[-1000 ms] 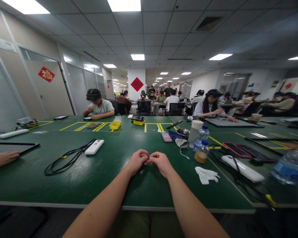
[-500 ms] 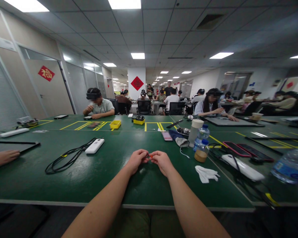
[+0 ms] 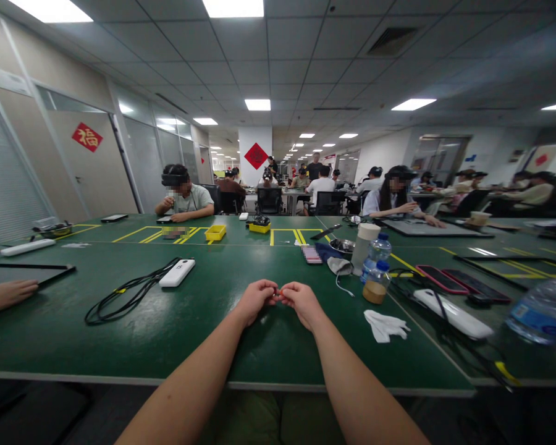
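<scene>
My left hand [image 3: 254, 301] and my right hand [image 3: 302, 304] meet fingertip to fingertip a little above the green table [image 3: 204, 327], near its front edge. Both are closed in a pinch on a tiny thing with an orange-red spot [image 3: 280, 292] between them; it is too small to name. Both forearms stretch in from the bottom of the view.
A white power bank [image 3: 176, 272] with a black cable [image 3: 125, 295] lies to the left. A crumpled white glove [image 3: 385, 326], small bottles [image 3: 376, 275], phones [image 3: 440, 279] and a second white power bank [image 3: 454, 314] lie right. Another person's hand [image 3: 7, 294] rests far left. People sit at far tables.
My hands have lifted slightly and stay pinched together; the orange-red spot now shows between the fingertips. Nothing else on the table moved.
</scene>
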Demonstrator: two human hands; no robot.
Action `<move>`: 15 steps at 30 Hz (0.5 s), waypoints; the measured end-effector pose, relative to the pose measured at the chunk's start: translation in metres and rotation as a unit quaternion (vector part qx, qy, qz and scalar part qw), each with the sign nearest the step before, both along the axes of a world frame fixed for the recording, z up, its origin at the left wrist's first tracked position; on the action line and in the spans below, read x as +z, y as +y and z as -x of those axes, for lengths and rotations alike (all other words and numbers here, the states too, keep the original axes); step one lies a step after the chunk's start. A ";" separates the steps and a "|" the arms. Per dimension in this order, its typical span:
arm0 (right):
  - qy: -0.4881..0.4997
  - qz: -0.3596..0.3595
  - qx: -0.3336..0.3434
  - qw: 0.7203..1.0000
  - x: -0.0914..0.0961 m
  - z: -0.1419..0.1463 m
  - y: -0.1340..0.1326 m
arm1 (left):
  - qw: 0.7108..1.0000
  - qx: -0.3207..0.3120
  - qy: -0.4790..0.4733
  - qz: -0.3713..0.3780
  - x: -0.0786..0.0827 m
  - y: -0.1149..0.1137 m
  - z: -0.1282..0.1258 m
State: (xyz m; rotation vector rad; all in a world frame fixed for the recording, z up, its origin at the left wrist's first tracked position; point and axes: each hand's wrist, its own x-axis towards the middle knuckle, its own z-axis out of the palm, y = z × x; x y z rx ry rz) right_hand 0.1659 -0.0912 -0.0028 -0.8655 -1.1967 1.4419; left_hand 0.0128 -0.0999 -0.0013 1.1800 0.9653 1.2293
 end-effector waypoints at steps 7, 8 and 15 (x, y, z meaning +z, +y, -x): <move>0.018 0.010 0.002 1.000 0.002 -0.001 -0.001 | 0.999 -0.007 -0.027 0.016 -0.001 0.001 0.002; 0.016 0.009 0.001 1.000 0.003 -0.001 -0.001 | 1.000 -0.006 -0.025 0.017 -0.001 0.001 0.002; 0.009 0.006 -0.002 1.000 0.004 0.000 -0.002 | 0.999 0.003 -0.033 0.021 0.003 -0.002 0.000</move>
